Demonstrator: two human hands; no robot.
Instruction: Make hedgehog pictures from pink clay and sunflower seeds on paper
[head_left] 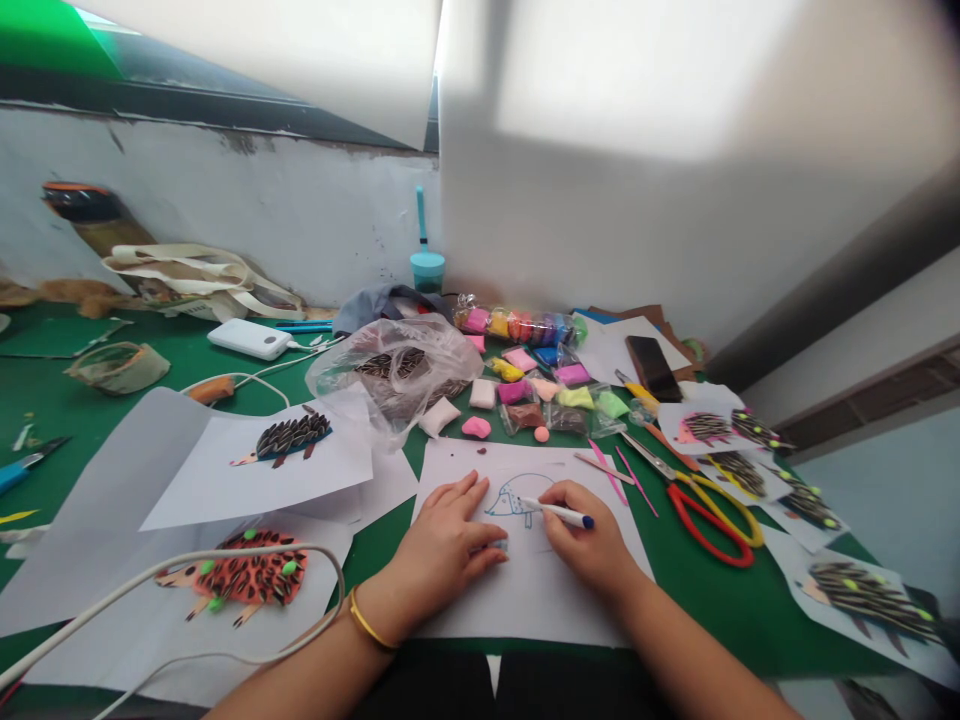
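My right hand grips a white marker with a blue cap end, its tip touching a blue outline drawing of a hedgehog on a white sheet of paper. My left hand lies flat on the same sheet just left of the drawing, fingers stretched out and together, pressing the paper down. A gold bangle circles my left wrist.
Red and yellow scissors and pink sticks lie right of the sheet. Bags of coloured clay, a plastic bag of seeds, finished hedgehog crafts, a phone, a power bank and a cable surround it on the green table.
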